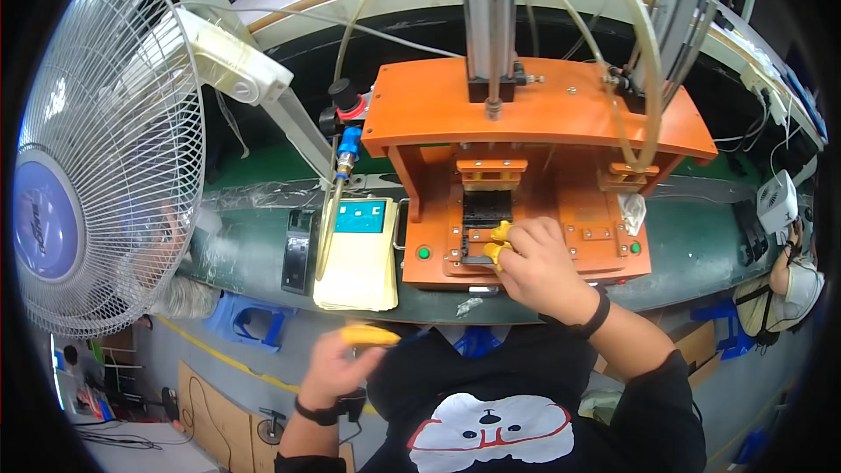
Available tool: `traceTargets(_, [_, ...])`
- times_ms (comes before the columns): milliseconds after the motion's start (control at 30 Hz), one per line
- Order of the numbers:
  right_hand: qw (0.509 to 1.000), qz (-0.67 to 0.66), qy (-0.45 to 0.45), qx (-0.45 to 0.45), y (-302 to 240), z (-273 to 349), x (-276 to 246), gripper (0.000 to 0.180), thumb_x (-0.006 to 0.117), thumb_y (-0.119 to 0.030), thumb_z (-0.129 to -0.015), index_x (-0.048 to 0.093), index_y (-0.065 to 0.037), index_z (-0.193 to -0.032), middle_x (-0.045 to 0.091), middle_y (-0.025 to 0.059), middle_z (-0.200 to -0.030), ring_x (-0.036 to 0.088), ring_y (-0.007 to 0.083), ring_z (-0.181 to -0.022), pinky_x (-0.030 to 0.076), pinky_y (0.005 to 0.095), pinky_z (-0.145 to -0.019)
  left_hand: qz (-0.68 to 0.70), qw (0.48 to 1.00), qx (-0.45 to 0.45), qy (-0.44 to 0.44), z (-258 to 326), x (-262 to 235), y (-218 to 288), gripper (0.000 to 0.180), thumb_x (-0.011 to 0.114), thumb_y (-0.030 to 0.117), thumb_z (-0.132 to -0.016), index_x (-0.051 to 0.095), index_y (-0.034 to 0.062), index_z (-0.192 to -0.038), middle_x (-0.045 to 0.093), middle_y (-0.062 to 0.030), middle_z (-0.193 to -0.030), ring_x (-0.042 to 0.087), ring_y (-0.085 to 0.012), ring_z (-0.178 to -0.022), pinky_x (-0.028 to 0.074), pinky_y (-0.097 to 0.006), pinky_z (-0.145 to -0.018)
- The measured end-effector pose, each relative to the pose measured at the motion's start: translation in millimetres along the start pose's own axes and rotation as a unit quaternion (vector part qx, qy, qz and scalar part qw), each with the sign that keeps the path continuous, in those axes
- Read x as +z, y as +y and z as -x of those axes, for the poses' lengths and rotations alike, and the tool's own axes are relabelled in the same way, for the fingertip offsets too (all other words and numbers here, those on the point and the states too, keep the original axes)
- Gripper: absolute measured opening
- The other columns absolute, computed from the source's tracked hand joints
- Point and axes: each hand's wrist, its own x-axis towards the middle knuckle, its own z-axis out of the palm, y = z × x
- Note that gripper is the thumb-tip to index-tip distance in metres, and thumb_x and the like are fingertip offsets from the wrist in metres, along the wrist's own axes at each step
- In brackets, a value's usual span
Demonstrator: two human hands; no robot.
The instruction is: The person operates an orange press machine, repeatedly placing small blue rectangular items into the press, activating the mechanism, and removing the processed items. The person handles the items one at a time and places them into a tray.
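Note:
My right hand [545, 273] reaches onto an orange press fixture [526, 277]. Yellow covers sit on its fingertips, which are pinched together at a small dark piece [477, 260] on the fixture's near side; what lies between them is hidden. Just behind the fingers is a black block [487, 208] in the fixture's bed. My left hand [340, 363] hovers in front of the bench, below the stack of pale yellow sheets. Its fingers are curled, with a long yellow shape [370, 335] along the top, perhaps a covered finger. A thin dark thing by its tip is too blurred to name.
A blue-green card [360, 216] lies on the yellow sheets [355, 271], next to a black tray [298, 251]. A large fan [109, 149] stands at left. Green buttons [424, 253] flank the fixture's front. Air hoses hang overhead. At far right is a small white fan [777, 202] near another person.

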Motion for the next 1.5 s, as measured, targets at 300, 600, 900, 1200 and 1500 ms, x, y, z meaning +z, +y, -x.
traceTargets(300, [0.96, -0.234, 0.078, 0.131, 3, 28, -111, 0.021, 0.083, -0.009, -0.087, 0.077, -0.001, -0.104, 0.069, 0.0141, -0.091, 0.066, 0.0309, -0.081, 0.053, 0.0378, -0.071, -0.058, 0.994, 0.085, 0.021, -133, 52, -13, 0.025, 0.074, 0.009, -0.096, 0.073, 0.001, -0.12, 0.076, -0.0155, -0.112, 0.072, -0.0307, -0.105, 0.056, -0.038, -0.095])
traceTargets(600, [0.65, -0.51, 0.471, 0.311, 74, 251, -166, 0.032, 0.062, -0.033, -0.11, 0.066, -0.003, -0.12, 0.068, 0.0027, -0.097, 0.063, 0.017, -0.089, 0.051, 0.0334, -0.086, -0.249, 0.968, 0.024, -0.011, -246, 61, -16, 0.029, 0.066, 0.013, -0.095, 0.071, 0.0014, -0.121, 0.071, -0.0265, -0.119, 0.064, -0.0437, -0.119, 0.052, -0.048, -0.102])
traceTargets(900, [0.423, -0.556, 0.594, 0.398, 220, 377, -91, 0.032, 0.066, -0.035, -0.107, 0.068, -0.009, -0.126, 0.074, 0.006, -0.114, 0.067, 0.0178, -0.1, 0.053, 0.0346, -0.093, -0.409, 0.909, 0.069, -0.033, -295, 68, -54, 0.049, 0.065, 0.032, -0.101, 0.058, 0.0106, -0.144, 0.061, -0.0141, -0.148, 0.053, -0.0319, -0.141, 0.046, -0.038, -0.116])
traceTargets(1200, [0.459, -0.54, 0.411, 0.573, 366, 246, -20, 0.033, 0.054, -0.032, -0.112, 0.056, -0.005, -0.132, 0.069, 0.0182, -0.124, 0.073, 0.0325, -0.105, 0.061, 0.0427, -0.093, -0.413, 0.907, 0.04, -0.063, -309, 73, -40, 0.047, 0.067, 0.031, -0.1, 0.06, 0.0094, -0.142, 0.063, -0.0143, -0.146, 0.057, -0.0334, -0.136, 0.048, -0.04, -0.113])
traceTargets(1500, [0.662, -0.361, 0.2, 0.626, 365, 219, 4, 0.03, 0.067, -0.028, -0.103, 0.067, -0.003, -0.119, 0.07, 0.0074, -0.084, 0.061, 0.013, -0.053, 0.053, 0.0254, -0.048, -0.4, 0.913, 0.026, -0.074, -302, 76, -40, 0.046, 0.069, 0.031, -0.1, 0.062, 0.0082, -0.14, 0.064, -0.0145, -0.144, 0.06, -0.0349, -0.132, 0.05, -0.042, -0.109])
